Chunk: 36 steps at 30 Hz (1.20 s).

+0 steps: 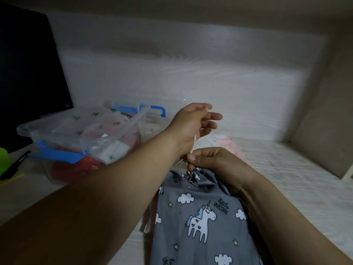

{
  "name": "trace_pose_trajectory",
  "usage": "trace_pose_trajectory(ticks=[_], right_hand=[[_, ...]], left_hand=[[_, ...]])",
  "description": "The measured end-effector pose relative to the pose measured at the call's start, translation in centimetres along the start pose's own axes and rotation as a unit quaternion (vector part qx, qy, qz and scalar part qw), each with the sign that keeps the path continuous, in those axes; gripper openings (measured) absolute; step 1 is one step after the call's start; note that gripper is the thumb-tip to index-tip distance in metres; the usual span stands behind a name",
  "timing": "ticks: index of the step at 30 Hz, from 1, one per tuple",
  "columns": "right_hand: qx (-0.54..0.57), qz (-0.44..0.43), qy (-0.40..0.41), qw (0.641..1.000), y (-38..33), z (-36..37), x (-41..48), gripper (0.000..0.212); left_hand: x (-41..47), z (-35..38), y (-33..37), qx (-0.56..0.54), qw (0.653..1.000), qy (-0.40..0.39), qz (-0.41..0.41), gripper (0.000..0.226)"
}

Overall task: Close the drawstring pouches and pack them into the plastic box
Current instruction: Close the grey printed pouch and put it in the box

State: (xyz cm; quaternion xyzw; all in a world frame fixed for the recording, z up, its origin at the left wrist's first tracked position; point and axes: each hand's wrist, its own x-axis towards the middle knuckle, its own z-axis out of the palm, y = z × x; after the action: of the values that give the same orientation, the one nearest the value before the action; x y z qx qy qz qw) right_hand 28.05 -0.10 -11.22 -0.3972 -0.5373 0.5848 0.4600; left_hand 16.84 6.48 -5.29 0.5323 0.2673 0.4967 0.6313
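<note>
While the left hand (193, 125) is raised with its fingers curled round a cream drawstring cord (194, 141), the right hand (215, 163) sits just below it, thumb and fingertips pinching the gathered neck of a grey unicorn pouch (200, 217). The cord runs down from the left fist to the bunched fabric under the right hand's grip. This pouch lies on the pale worktop (286, 178) close to the person, its body spread flat toward the bottom edge of the view, printed with white clouds, yellow stars and the words "little unicorn". A pink pouch (232, 143) lies just behind the two hands.

To the left stands the clear plastic box (118, 131) with blue clips, well apart from the grey pouch. Inside it show white fabric with small green prints (86, 119) and something red (76, 169); whether a lid rests tilted on top cannot be told for sure. A dark screen (28, 64) rises behind the box, and a black pen (17, 163) lies beside a bright green object (3, 159) at the left edge.
</note>
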Motion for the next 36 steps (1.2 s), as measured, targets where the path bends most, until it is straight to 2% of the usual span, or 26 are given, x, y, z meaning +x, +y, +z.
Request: trace_pose_trajectory(ticks=[3,5,7,8,10,12,16,18,21,24,29,32,36], right_hand=[[-0.005,-0.028,0.025,0.999,0.1,0.2,0.2,0.016],[-0.002,-0.041,0.059,0.997,0.1,0.0,0.5,0.017],[0.012,-0.041,0.083,0.996,0.2,-0.3,0.7,0.018],[0.018,-0.042,0.091,0.995,0.2,-0.5,0.7,0.018],[0.007,-0.045,0.109,0.993,0.2,-0.4,0.8,0.016],[-0.006,-0.047,0.132,0.99,0.1,-0.2,0.7,0.015],[0.017,-0.037,0.156,0.987,0.2,-0.3,0.6,0.01],[0.025,-0.033,0.15,0.988,0.1,-0.5,0.5,0.008],[0.024,-0.04,0.135,0.99,0.2,-0.3,0.7,0.012],[-0.008,-0.064,0.137,0.988,0.6,-0.1,0.9,0.02],[-0.084,-0.099,0.166,0.978,0.8,0.2,1.1,0.024],[-0.097,-0.117,0.178,0.972,1.0,-0.2,1.2,0.022],[-0.082,-0.125,0.182,0.972,0.7,-0.3,1.0,0.026]], left_hand=[[0.1,-0.1,-0.2,0.122,0.992,-0.031,0.004,0.04],[-0.4,-1.5,-0.6,0.254,0.967,-0.009,0.011,0.061],[-1.9,-3.3,-1.3,0.339,0.941,0.012,0.016,0.067],[-2.8,-4.0,-1.8,0.375,0.927,0.005,0.018,0.063],[-4.7,-5.1,-2.8,0.429,0.903,-0.018,0.029,0.039],[-5.7,-5.5,-3.4,0.439,0.895,-0.034,0.067,0.025],[-5.9,-5.8,-3.3,0.458,0.882,-0.066,0.09,0.015],[-5.7,-6.1,-3.1,0.502,0.857,-0.056,0.104,0.011],[-5.7,-6.8,-2.7,0.549,0.828,-0.018,0.117,0.019],[-5.7,-7.1,-2.4,0.533,0.839,0.008,0.109,0.025],[-5.4,-6.9,-2.4,0.379,0.925,-0.021,0.008,0.038],[-5.4,-7.0,-2.5,0.314,0.949,-0.025,-0.018,0.022],[-5.2,-7.0,-3.1,0.277,0.96,-0.032,0.012,0.007]])
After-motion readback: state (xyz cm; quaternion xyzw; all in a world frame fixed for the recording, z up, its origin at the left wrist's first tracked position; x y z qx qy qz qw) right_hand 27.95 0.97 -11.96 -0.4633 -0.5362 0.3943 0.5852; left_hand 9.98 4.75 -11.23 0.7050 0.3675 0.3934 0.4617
